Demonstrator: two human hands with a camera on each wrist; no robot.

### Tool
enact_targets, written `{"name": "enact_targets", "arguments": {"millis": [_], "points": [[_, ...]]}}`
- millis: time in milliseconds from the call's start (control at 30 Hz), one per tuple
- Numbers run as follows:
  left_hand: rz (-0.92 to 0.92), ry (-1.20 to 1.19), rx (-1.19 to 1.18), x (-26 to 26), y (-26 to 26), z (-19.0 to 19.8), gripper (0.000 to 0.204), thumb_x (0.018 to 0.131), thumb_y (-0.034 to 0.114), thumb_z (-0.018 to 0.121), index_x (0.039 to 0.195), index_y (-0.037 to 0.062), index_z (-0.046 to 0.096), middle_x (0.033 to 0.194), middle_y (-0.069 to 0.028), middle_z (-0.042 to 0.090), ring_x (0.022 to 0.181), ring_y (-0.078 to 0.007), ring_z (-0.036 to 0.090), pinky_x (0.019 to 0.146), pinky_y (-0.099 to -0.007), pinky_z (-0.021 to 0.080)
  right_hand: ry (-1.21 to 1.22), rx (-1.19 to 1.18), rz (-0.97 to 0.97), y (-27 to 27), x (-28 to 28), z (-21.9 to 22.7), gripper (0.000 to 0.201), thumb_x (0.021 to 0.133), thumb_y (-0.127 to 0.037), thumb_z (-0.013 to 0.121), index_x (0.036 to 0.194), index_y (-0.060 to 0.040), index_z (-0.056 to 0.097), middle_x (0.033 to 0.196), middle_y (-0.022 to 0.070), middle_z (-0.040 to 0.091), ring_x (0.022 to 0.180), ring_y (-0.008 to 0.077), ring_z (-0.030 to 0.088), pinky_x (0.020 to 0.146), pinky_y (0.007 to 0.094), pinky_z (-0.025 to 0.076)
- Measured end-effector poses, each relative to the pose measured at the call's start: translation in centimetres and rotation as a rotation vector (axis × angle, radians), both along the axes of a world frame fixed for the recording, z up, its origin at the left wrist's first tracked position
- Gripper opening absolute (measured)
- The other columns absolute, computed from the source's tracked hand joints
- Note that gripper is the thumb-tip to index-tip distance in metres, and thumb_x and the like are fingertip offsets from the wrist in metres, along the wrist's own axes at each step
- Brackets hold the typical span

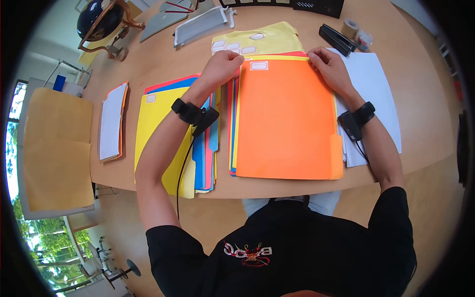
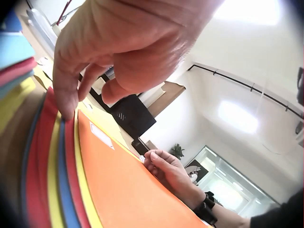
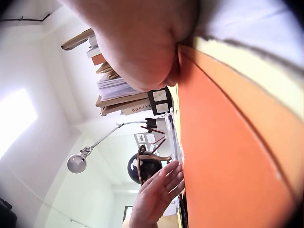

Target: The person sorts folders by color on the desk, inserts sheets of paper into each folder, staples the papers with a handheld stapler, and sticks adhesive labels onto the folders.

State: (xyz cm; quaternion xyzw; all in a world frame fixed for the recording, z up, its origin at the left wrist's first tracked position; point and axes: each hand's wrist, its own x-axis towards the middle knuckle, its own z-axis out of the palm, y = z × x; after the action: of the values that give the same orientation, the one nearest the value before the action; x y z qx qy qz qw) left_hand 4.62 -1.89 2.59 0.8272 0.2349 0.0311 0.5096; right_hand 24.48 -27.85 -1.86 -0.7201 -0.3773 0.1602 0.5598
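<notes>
An orange file folder [image 1: 287, 119] with a white label [image 1: 259, 65] lies on top of a stack of colored folders in front of me. Red, yellow and blue folder edges [image 2: 61, 161] show along its left side. My left hand [image 1: 225, 64] is at the stack's upper left corner, a fingertip touching the folder edges and the thumb held apart. At the upper right corner, my right hand [image 1: 329, 69] pinches the orange folder's top edge between thumb and fingers. The right fingertips are partly hidden in the right wrist view.
Left of the stack lies another pile with a yellow folder [image 1: 161, 123] on top. White paper [image 1: 371, 99] lies under my right forearm. Behind are a yellow envelope [image 1: 267, 39] with labels, a black stapler [image 1: 337, 39], a tape roll [image 1: 350, 28] and a globe [image 1: 99, 22].
</notes>
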Motion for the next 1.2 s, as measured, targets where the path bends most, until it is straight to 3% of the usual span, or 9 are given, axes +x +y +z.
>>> {"name": "enact_targets", "arguments": {"millis": [67, 267, 500, 633, 700, 767, 833, 900, 1200], "points": [[0.041, 0.057, 0.274, 0.9, -0.2, -0.3, 0.038, 0.095, 0.029, 0.057, 0.100, -0.0075, 0.068, 0.085, -0.0066, 0.070, 0.069, -0.0137, 0.064, 0.064, -0.0287, 0.052, 0.007, -0.020, -0.011, 0.0, -0.1, 0.2, 0.028, 0.099, -0.026, 0.060, 0.106, 0.0003, 0.067, 0.083, 0.0015, 0.066, 0.077, 0.0079, 0.057, 0.072, 0.0232, 0.047], [0.153, -0.066, -0.087, 0.6, -0.2, 0.0, 0.030, 0.091, 0.026, 0.066, 0.100, -0.0031, 0.069, 0.085, -0.0044, 0.069, 0.070, -0.0127, 0.065, 0.061, -0.0247, 0.050, -0.064, -0.044, -0.023, -0.1, 0.0, 0.1, 0.028, 0.098, -0.026, 0.061, 0.106, 0.0001, 0.067, 0.087, 0.0045, 0.068, 0.078, 0.0111, 0.060, 0.074, 0.0257, 0.048], [0.097, -0.238, 0.211, -0.4, -3.0, 1.2, 0.030, 0.091, 0.023, 0.069, 0.106, -0.0028, 0.069, 0.091, -0.0041, 0.069, 0.075, -0.0109, 0.065, 0.066, -0.0244, 0.052, -0.086, -0.030, 0.000, -0.2, -0.1, 0.1, 0.024, 0.099, -0.021, 0.061, 0.106, 0.0008, 0.066, 0.090, 0.0016, 0.066, 0.081, 0.0078, 0.058, 0.076, 0.0223, 0.047], [-0.035, -0.220, -0.181, 0.0, -2.1, 0.2, 0.028, 0.095, 0.024, 0.067, 0.110, 0.0007, 0.069, 0.097, -0.0036, 0.069, 0.084, -0.0089, 0.064, 0.073, -0.0223, 0.051, -0.066, -0.066, -0.038, -0.2, -0.3, 0.5, 0.025, 0.098, -0.022, 0.062, 0.107, 0.0005, 0.066, 0.092, 0.0022, 0.067, 0.084, 0.0078, 0.060, 0.078, 0.0229, 0.049], [-0.055, -0.223, -0.312, 0.1, -1.1, -0.8, 0.028, 0.095, 0.023, 0.067, 0.110, -0.0005, 0.068, 0.098, -0.0043, 0.069, 0.084, -0.0106, 0.067, 0.073, -0.0218, 0.053, -0.093, 0.134, -0.186, 0.0, -0.5, 0.5, 0.025, 0.097, -0.023, 0.062, 0.107, -0.0008, 0.068, 0.088, 0.0034, 0.069, 0.083, 0.0110, 0.062, 0.076, 0.0264, 0.051], [0.094, -0.389, -0.666, 0.2, -0.6, -1.6, 0.028, 0.097, 0.022, 0.064, 0.115, 0.0005, 0.065, 0.100, -0.0054, 0.070, 0.085, -0.0111, 0.068, 0.073, -0.0230, 0.055, -0.024, 0.263, -0.236, 0.4, 0.0, 0.4, 0.026, 0.099, -0.025, 0.061, 0.106, -0.0012, 0.068, 0.086, 0.0017, 0.068, 0.080, 0.0092, 0.061, 0.072, 0.0248, 0.051], [0.096, -0.401, -0.642, 0.2, -0.1, -2.0, 0.028, 0.099, 0.020, 0.062, 0.119, 0.0008, 0.062, 0.103, -0.0063, 0.070, 0.086, -0.0114, 0.068, 0.074, -0.0239, 0.055, 0.047, 0.389, -0.283, 0.4, -0.2, 0.5, 0.026, 0.100, -0.026, 0.061, 0.105, -0.0016, 0.068, 0.085, -0.0001, 0.067, 0.077, 0.0074, 0.059, 0.069, 0.0233, 0.050], [0.156, -0.426, -0.652, 0.1, -0.2, -2.1, 0.028, 0.098, 0.020, 0.063, 0.119, 0.0007, 0.062, 0.104, -0.0067, 0.070, 0.088, -0.0120, 0.068, 0.076, -0.0248, 0.056, 0.366, 0.437, -0.108, -0.1, -0.4, 0.9, 0.030, 0.102, -0.031, 0.059, 0.103, -0.0028, 0.069, 0.083, -0.0030, 0.066, 0.071, 0.0034, 0.057, 0.063, 0.0196, 0.047], [0.133, -0.429, -0.641, 0.0, -0.4, -2.7, 0.028, 0.099, 0.017, 0.062, 0.121, 0.0002, 0.061, 0.113, -0.0095, 0.068, 0.095, -0.0141, 0.068, 0.083, -0.0270, 0.055, 0.596, 0.483, 0.073, -0.1, 0.3, 0.4, 0.025, 0.103, -0.025, 0.056, 0.097, -0.0033, 0.067, 0.080, -0.0044, 0.064, 0.067, 0.0016, 0.056, 0.061, 0.0195, 0.046]]}}
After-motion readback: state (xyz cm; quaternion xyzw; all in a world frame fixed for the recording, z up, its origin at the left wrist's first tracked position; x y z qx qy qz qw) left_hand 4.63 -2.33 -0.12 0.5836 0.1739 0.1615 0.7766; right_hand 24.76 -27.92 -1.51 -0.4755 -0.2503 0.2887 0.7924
